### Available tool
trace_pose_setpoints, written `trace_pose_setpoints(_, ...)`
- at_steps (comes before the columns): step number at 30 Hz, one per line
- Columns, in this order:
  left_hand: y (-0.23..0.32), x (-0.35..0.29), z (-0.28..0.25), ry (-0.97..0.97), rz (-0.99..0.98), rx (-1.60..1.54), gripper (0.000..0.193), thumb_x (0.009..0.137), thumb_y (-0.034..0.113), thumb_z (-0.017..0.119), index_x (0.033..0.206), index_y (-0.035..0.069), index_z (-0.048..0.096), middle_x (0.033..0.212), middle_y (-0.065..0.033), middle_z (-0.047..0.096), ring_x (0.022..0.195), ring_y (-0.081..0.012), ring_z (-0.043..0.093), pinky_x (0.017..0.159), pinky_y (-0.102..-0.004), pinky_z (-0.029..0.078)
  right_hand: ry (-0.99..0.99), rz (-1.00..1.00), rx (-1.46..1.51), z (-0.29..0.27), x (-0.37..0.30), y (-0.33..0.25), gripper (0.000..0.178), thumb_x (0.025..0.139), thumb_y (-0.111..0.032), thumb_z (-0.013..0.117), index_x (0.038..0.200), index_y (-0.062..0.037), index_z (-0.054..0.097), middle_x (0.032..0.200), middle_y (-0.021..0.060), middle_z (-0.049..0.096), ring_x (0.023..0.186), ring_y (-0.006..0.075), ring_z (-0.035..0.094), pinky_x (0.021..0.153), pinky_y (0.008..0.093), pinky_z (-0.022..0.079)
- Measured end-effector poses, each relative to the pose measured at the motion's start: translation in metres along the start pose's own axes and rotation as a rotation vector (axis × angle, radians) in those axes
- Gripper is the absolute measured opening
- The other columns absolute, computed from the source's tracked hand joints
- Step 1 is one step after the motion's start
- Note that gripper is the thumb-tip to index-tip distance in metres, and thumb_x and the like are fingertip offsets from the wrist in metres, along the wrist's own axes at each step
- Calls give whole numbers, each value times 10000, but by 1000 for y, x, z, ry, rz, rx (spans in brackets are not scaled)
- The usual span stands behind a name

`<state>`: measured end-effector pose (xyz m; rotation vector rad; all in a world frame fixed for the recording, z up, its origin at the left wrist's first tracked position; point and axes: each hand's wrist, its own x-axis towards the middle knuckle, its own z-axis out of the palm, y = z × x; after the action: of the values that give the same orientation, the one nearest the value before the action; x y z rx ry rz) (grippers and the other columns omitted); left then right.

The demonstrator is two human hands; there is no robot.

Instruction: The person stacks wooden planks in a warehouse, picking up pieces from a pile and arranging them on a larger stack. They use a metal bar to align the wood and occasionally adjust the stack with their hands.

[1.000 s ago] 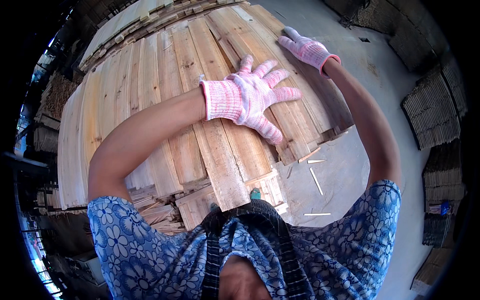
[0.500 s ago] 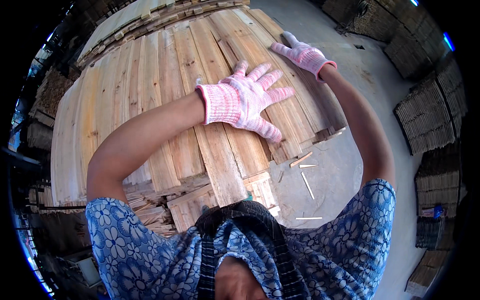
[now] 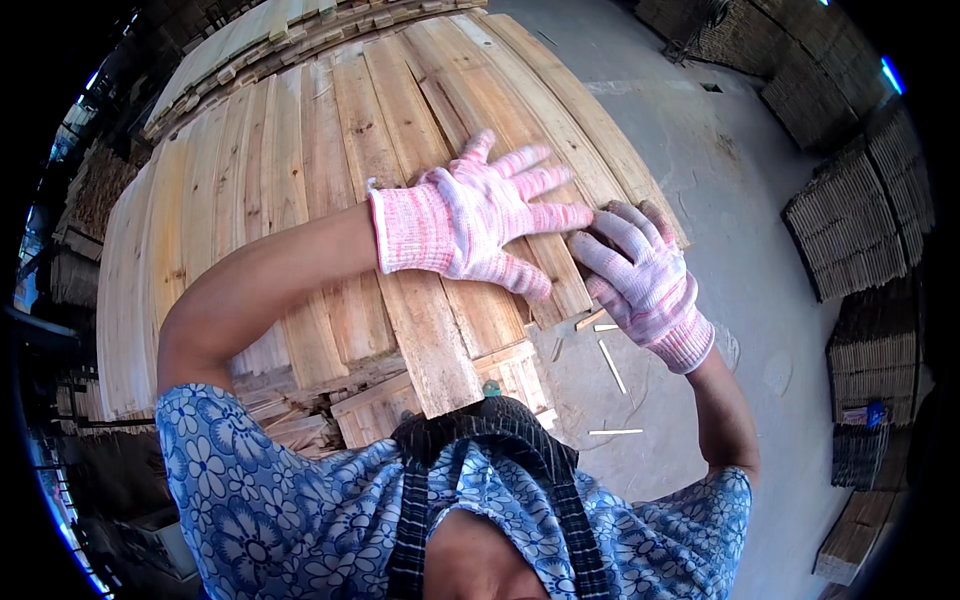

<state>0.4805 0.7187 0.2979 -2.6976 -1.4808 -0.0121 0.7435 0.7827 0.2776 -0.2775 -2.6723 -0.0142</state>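
Pale wooden boards [image 3: 255, 170] lie side by side in a wide layer on top of a stack. My left hand [image 3: 480, 215], in a pink-and-white knitted glove, rests across the boards right of the middle, palm down with fingers spread. Close beside its fingertips, my right hand [image 3: 645, 275] wears a matching glove. Its bent fingers close over the near end of a wooden board [image 3: 560, 120] at the stack's right side; the glove hides the exact grip. One board [image 3: 435, 350] juts out toward me beyond its neighbours.
More stacked boards [image 3: 290, 40] stand at the far left. Thin wood offcuts [image 3: 612, 368] are scattered on the grey concrete floor [image 3: 760, 200] to the right. Piles of slats [image 3: 850, 235] line the right side. Broken wood pieces [image 3: 295, 420] lie below the stack's near edge.
My right hand has come nearer along the stack's right side, down to the board ends. My left hand has shifted slightly left, still spread. The right-hand boards now lie differently at their near ends.
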Motion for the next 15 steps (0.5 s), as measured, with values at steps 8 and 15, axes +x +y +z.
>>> trace_pose_setpoints(8,1,-5,-14,-32,124,-7,998,803,821,510,1508,120,417,1534,-201,414,1455,-386,327,1190,-608,166,95,-31,-101,11,-12,19,401,892,-409,583,1212,-173,637,1230,56,583,1163,295,568,978,458,461)
trace_pose_setpoints(15,5,-1,-2,-63,59,-46,1041,816,838,467,1566,134,310,1607,-217,275,1507,-400,206,1202,-630,85,-11,204,353,-27,1,26,458,943,-443,608,1271,-124,637,1251,131,599,1196,333,579,1001,464,471)
